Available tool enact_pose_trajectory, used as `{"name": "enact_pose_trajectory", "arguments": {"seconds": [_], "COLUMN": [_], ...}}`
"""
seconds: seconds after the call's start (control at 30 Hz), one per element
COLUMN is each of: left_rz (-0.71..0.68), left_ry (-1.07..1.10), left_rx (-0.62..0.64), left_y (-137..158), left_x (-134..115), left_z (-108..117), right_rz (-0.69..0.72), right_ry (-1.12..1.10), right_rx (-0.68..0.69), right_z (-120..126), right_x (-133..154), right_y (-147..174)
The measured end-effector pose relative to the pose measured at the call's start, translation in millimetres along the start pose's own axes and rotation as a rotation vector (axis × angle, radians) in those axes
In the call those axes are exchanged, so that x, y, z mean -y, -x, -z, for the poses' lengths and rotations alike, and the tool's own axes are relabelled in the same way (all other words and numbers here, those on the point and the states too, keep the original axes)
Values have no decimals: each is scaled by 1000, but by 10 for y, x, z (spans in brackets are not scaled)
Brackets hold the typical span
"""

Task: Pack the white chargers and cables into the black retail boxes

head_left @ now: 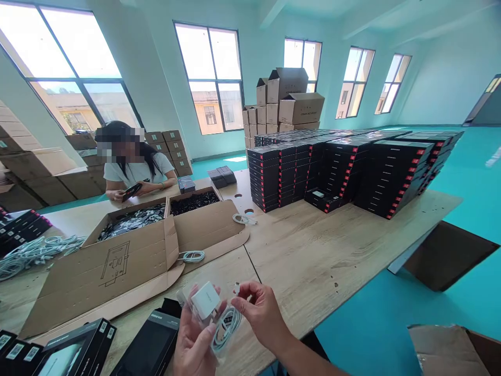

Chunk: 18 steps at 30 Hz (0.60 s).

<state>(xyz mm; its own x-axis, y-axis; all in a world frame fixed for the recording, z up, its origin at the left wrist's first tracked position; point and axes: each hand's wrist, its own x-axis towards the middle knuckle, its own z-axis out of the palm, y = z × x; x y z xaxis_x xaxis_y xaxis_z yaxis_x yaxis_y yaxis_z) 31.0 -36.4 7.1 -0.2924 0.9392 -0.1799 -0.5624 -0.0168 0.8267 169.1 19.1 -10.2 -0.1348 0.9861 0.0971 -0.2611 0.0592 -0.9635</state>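
My left hand point(195, 342) is closed around a clear plastic bag that holds a white charger point(207, 300). A coiled white cable point(227, 328) lies against the bag below the charger; whether it is wholly inside I cannot tell. My right hand point(263, 309) pinches beside the coil, and a small white cable plug point(237, 288) sticks up from its fingertips. An open black box point(146, 342) stands on the table just left of my left hand.
Two open cartons of small parts point(136, 222) point(193, 201) stand ahead, their flaps spread over the table point(289, 250). Loose white cables point(35, 253) lie left. Stacked black boxes point(332, 167) fill the back right. Across the table a person point(136, 169) holds a black box.
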Motion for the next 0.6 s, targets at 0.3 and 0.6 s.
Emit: {"name": "enact_pose_trajectory", "arguments": {"seconds": [0.3,0.6], "left_rz": [-52,-60], "left_ry": [-16,-42], "left_rx": [-9,3], "left_y": [26,-13], "left_x": [-5,-29], "left_z": [-41,-45], "right_rz": [-378,-142], "right_ry": [-374,-172], "right_rx": [135,-4], "right_z": [-222,-277], "right_x": [105,71], "right_y": [-40,-119]}}
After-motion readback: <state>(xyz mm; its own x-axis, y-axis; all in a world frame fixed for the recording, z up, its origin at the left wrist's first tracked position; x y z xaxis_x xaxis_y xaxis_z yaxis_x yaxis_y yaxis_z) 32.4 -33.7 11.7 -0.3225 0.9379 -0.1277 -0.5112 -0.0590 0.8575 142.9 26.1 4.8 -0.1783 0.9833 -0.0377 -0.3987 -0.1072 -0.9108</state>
